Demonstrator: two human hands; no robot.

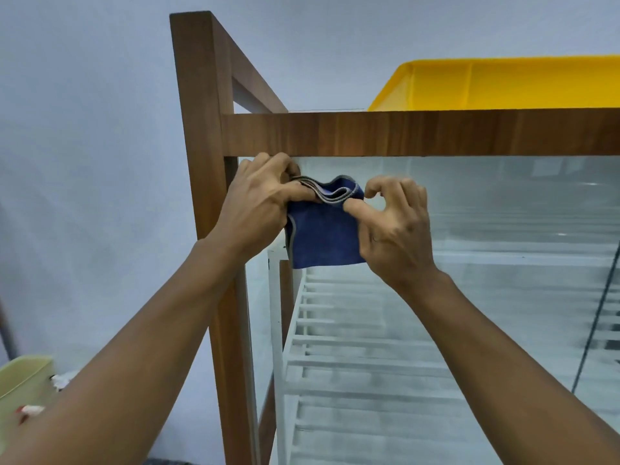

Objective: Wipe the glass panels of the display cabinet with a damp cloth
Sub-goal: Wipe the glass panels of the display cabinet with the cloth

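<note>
Two bare forearms point(503, 364) rise from the bottom edge, one on each side, and meet at a blue cloth point(323, 236) with grey edging. The left hand point(258, 199) grips the cloth's top left corner, its fingers point(278, 162) curled over the folded layers and its thumb pressed against them. The right hand point(396, 223) pinches the top right corner between its thumb and curled index finger, the other fingers bent and loosely spread behind. The cloth is folded into several layers that show as a wavy edge along the top, and its lower part hangs flat. It sits in front of the top left corner of the cabinet's front glass point(503, 213), just below the wooden rail point(402, 132) and just beside the corner post point(201, 129); whether it touches the glass cannot be told. Through the glass a white slatted shelf point(352, 344) shows inside the cabinet point(231, 330). A yellow tub point(503, 85) stands on top of the cabinet at the right. At the lower left edge, partly behind the left forearm, is a pale green box point(23, 380). A plain grey-blue wall point(84, 129) lies behind.
</note>
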